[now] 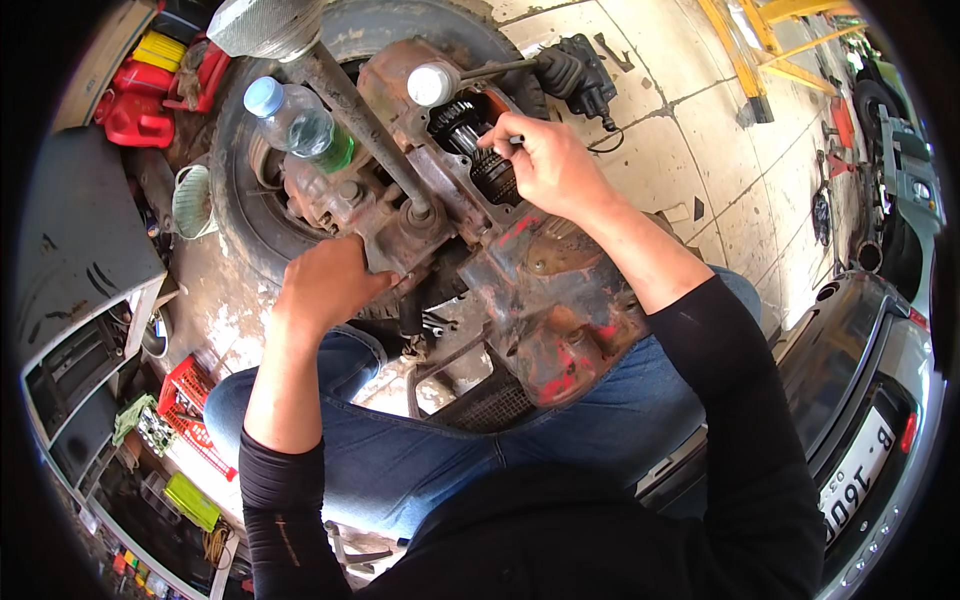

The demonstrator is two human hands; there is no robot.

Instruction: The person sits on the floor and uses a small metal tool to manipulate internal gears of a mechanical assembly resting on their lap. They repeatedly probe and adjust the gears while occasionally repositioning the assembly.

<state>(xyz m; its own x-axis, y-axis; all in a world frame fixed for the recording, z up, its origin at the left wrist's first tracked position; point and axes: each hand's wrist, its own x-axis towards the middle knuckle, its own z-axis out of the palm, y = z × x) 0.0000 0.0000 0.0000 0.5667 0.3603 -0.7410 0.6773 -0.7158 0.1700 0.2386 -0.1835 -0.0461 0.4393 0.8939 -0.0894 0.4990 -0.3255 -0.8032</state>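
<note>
My right hand (548, 165) is over the opening of a rusty gearbox housing (445, 195). Its fingers are pinched on a thin metal rod (515, 141) by the gears (460, 130) inside. On the housing's near left part, my left hand (332, 285) curls its fingers over the edge, thumb apart; the fingertips are partly hidden. A long metal shaft (370, 125) stands up from the casting between the hands. Beyond the opening is a small white-capped container (430, 85). A clear plastic bottle (300, 125) with green liquid and a blue cap rests on the left part.
Behind the housing lies a large tire (235, 190). A dark lever assembly (580, 75) sits on the tiled floor (700, 150). Red jerrycans (140, 105) and a metal cabinet (80, 240) stand left, above a red basket (185, 400). At right are a yellow stand (745, 55) and a car's rear (850, 400).
</note>
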